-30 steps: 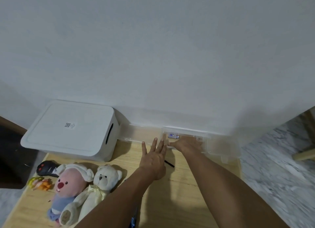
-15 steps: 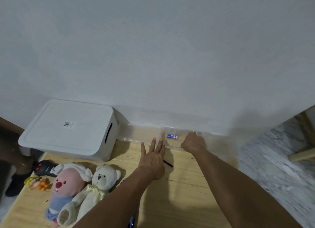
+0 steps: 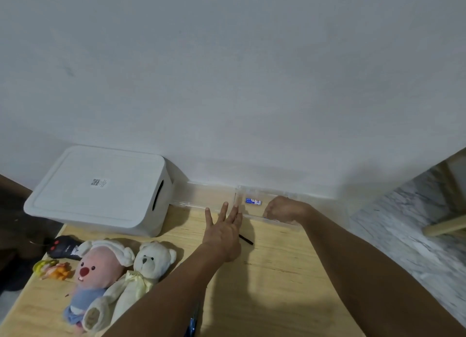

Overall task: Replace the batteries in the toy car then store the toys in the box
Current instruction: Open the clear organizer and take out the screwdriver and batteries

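Light wooden table (image 3: 277, 273) carried a lidded white storage box (image 3: 100, 188) at 10 o'clock, clear plastic organizer (image 3: 209, 198) at 12, pink plush (image 3: 93, 273) w/ white teddy bear (image 3: 148, 263), black remote (image 3: 64, 246) & yellow-orange toy (image 3: 51, 268) at 8.

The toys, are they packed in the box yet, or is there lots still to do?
Nothing looks finished. The right hand reaches into the clear case where a blue battery lies; the left hand rests flat beside it. The pink plush, white bear and black toy still lie on the table, and the white box is lidded.
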